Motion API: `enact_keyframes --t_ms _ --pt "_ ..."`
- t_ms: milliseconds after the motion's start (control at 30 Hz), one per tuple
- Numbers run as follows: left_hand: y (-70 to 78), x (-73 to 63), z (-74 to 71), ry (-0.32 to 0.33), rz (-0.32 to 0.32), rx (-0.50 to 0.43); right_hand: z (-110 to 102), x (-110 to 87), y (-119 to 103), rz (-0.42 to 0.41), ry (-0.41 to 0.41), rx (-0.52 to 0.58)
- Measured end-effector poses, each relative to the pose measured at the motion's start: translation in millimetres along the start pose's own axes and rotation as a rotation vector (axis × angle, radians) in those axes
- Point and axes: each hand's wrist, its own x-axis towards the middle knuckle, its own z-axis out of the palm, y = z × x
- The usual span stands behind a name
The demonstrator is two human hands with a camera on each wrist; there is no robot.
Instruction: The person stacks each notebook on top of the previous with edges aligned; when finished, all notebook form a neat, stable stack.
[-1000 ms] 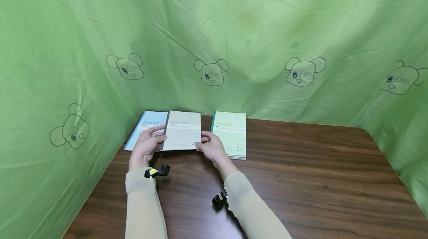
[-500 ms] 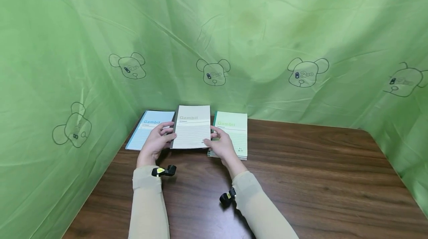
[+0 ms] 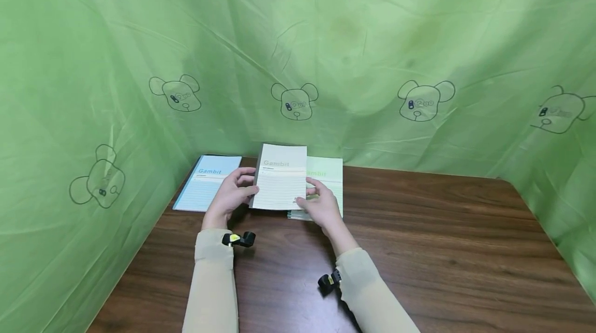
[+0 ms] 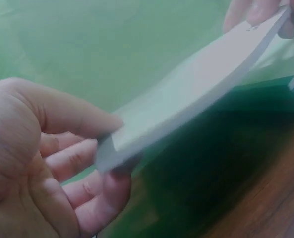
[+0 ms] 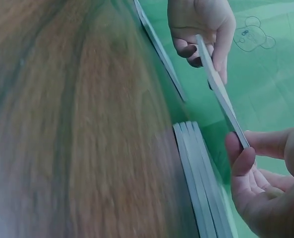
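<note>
Between both hands hangs a grey notebook (image 3: pixel 281 180) with a dark spine and "Gambit" on its cover. My left hand (image 3: pixel 233 193) pinches its spine side, thumb on the cover and fingers beneath, as the left wrist view shows on the notebook (image 4: pixel 186 89). On the opposite edge, my right hand (image 3: pixel 322 206) pinches the lower corner between thumb and fingers. In the right wrist view the notebook (image 5: pixel 218 91) is raised above a stack of notebooks (image 5: pixel 201 178). That stack, topped by a green notebook (image 3: pixel 330 167), is partly covered by the grey one in the head view.
A blue notebook (image 3: pixel 205 183) lies at the far left of the brown wooden table (image 3: pixel 442 240), near the back edge. Green cloth (image 3: pixel 354 54) with bear-head outlines hangs behind the table and along its sides.
Both hands have carried the grey notebook to the right, from beside the blue notebook to partly over the green stack. More of the blue notebook now shows.
</note>
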Motion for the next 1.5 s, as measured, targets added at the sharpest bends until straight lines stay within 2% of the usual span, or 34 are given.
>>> enact_keyframes --t_ms 167,433,600,967,1133,1400,1500 --pt "8.3 1.0 14.0 -0.012 -0.012 0.042 -14 -4.5 0 0.004 0.024 0.004" --pt "19.7 2.7 36.6 -0.048 0.022 0.012 -40 -7.9 -1 0.0 0.037 0.01" --pt "21.5 5.4 53.7 -0.067 0.026 -0.02 -59 -10.1 1 0.002 0.028 0.013" --pt "23.7 6.3 87.0 -0.084 0.027 -0.014 -93 -11.1 6 0.024 0.023 -0.054" --pt "20.4 7.6 94.5 -0.087 0.021 -0.011 -100 -8.2 10 0.029 0.013 -0.059" --pt "13.7 7.1 94.2 -0.062 0.032 0.03 -103 -4.0 16 0.058 -0.018 -0.114" --pt "13.9 6.3 96.5 -0.057 0.014 0.035 -104 -4.0 17 0.06 -0.028 -0.115"
